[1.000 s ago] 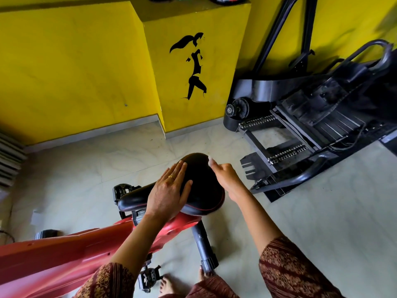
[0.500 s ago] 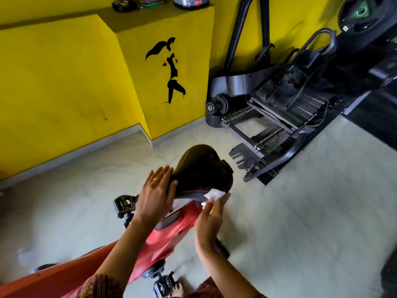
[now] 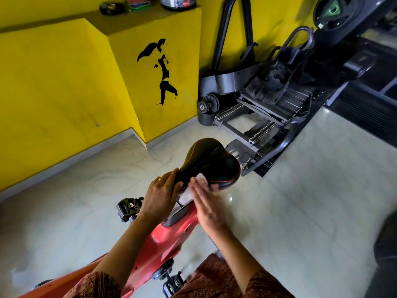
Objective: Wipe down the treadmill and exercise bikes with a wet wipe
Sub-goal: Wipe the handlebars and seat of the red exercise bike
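The fingers of the right hand lie straight and close together, pressing a white wet wipe flat against the near flank of the black saddle. The left hand has its fingers curled round the saddle's narrow nose to steady it. The wipe looks thin, limp and damp, so it will likely bunch or slide under a light touch. A flat palm spreading it seems the better hold, rather than a pinch at one corner. The saddle appears padded with a smooth, slightly glossy cover and red piping at the rim. It should give a little under pressure and may twist on its post, which makes the nose a sensible place to brace. Below it runs the red frame of the exercise bike, with a black pedal out to the left. The bike stands on a pale polished floor that looks slippery when wet. Beyond are a yellow wall with a black figure decal, and a dark machine frame lying in the corner.
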